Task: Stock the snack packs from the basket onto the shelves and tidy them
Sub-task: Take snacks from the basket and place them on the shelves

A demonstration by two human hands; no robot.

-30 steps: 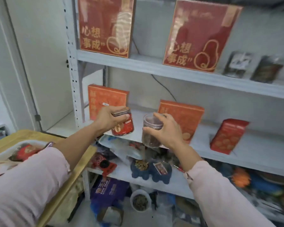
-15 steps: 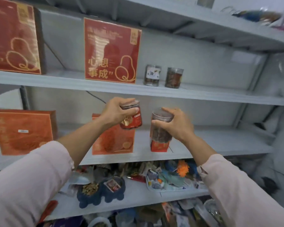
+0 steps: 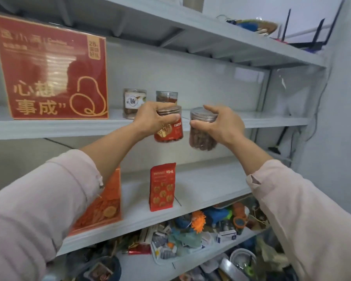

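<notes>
A white-label jar [image 3: 134,103] and a dark jar [image 3: 167,96] stand on the upper shelf [image 3: 261,120]. The left grip [image 3: 150,116] holds a red-label jar [image 3: 169,132], the right grip [image 3: 226,123] a clear jar [image 3: 201,137], both near it, not yet placed.

Both arms have risen; the red-labelled jar [image 3: 169,133] in the left hand [image 3: 150,118] and the clear jar [image 3: 201,137] in the right hand [image 3: 224,124], earlier before the middle shelf [image 3: 211,179], now hang level with the upper shelf [image 3: 272,121].
</notes>
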